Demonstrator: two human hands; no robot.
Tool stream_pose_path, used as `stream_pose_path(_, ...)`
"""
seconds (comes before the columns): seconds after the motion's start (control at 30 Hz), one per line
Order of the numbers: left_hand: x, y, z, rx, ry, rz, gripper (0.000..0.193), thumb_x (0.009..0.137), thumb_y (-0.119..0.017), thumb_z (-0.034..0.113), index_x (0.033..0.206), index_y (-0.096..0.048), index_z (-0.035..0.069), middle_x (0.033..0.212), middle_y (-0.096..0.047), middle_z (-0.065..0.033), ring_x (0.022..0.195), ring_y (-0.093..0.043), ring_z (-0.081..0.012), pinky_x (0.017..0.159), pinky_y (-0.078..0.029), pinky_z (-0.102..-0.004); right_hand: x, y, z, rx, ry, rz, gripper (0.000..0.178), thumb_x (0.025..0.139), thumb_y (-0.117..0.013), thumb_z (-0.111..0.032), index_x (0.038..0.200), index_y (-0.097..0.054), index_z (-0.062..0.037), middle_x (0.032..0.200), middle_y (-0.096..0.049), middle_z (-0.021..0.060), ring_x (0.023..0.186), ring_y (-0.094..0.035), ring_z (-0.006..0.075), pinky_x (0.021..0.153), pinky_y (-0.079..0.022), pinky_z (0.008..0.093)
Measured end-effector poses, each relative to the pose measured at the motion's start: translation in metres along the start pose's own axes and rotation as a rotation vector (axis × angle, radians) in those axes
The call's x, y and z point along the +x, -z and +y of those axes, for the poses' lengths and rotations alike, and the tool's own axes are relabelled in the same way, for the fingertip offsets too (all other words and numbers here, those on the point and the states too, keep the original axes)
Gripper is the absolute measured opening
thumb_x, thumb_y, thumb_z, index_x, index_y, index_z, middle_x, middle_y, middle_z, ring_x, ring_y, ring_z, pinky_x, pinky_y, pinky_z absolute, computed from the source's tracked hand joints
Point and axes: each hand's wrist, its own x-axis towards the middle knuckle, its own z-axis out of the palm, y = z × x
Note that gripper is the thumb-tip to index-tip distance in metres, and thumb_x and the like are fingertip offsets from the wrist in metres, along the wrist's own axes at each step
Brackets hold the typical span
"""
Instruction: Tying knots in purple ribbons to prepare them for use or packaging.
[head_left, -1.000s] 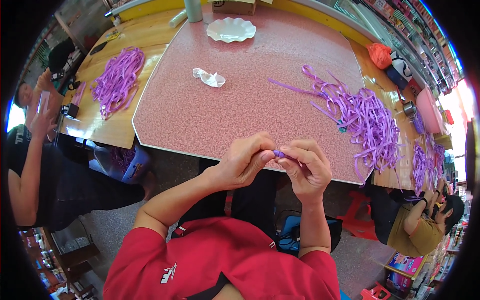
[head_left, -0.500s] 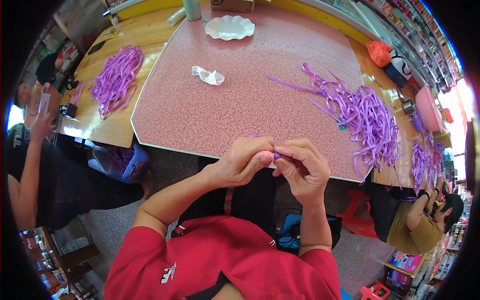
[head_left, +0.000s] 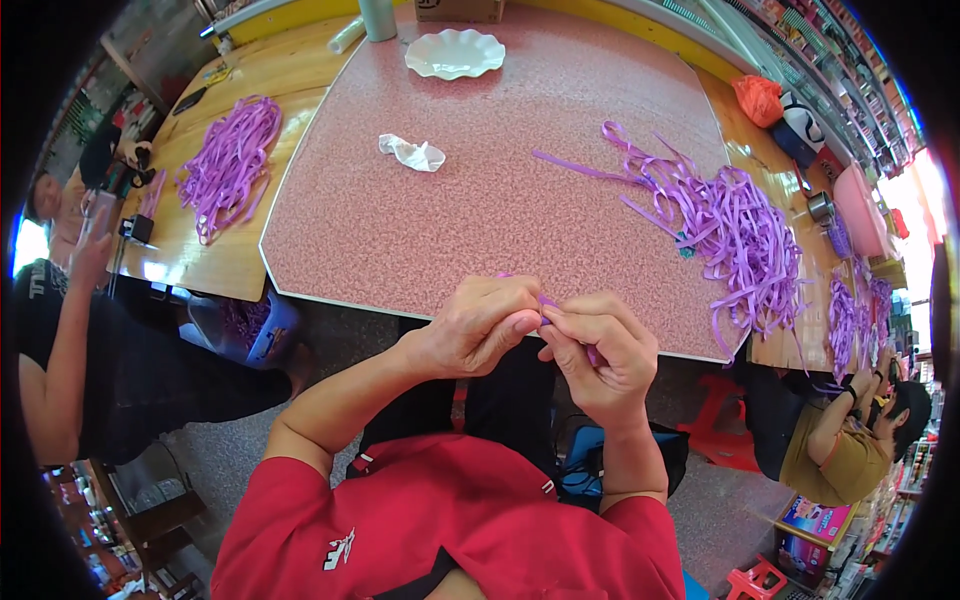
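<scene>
Left pile (head_left: 230, 165): purple strips, loose loops, left of pink top (head_left: 400, 230). Same as 0.5 s ago.
Tissue (head_left: 412, 153): white, crumpled, on pink top, far half. Unmoved.
Plate (head_left: 455, 54): white, wavy rim, far end of pink top. Unmoved.
Left hand (head_left: 485, 325): over near edge of pink top, fingers curled in, thumb against index, pinching the strip. Pose about as 0.5 s ago.
Strip (head_left: 545, 302): between both hands' fingertips, over near edge of pink top. Purple, narrow, mostly hidden; small bit shows past left knuckles, as 0.5 s ago but not 1.0 s ago. Rolled end seen 1.0 s ago now mostly covered. Folded or knotted: can't tell.
Right hand (head_left: 605, 350): same edge, half closed, thumb and fingers pinching the strip; purple now shows inside the grip.
Right pile (head_left: 745, 250): purple strips, tangled, right end of pink top. Unmoved.
</scene>
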Motion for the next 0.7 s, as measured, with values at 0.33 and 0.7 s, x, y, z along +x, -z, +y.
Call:
stream_pose_path(0.33, -0.003, -0.003, -0.01, -0.255, 0.301, -0.015, 0.037, 0.105, -0.044, 0.034, 0.103, -0.06, 0.0, 0.077, -0.056, -0.0064, 0.063, -0.053, -0.0165, 0.056, -0.042, -0.0337, 0.005, 0.001, 0.026, -0.054, 0.08, -0.051, 0.008, 0.086, -0.07, 0.004, 0.094, -0.066, 0.0045, 0.094, -0.063, 0.0125, 0.073, -0.066, 0.0144, 0.061, -0.058, 0.0245)
stream_pose_path(0.7, -0.003, 0.019, -0.032, -0.291, 0.59, -0.126, 0.03, 0.102, -0.055, 0.03, 0.104, -0.062, 0.001, 0.084, -0.056, 0.0014, 0.079, -0.052, -0.0076, 0.069, -0.042, -0.0257, 0.008, 0.007, 0.054, 0.171, -0.39, -0.049, 0.013, 0.093, -0.064, -0.001, 0.104, -0.07, 0.0007, 0.095, -0.063, 0.0058, 0.077, -0.063, 0.0097, 0.063, -0.053, 0.0216)
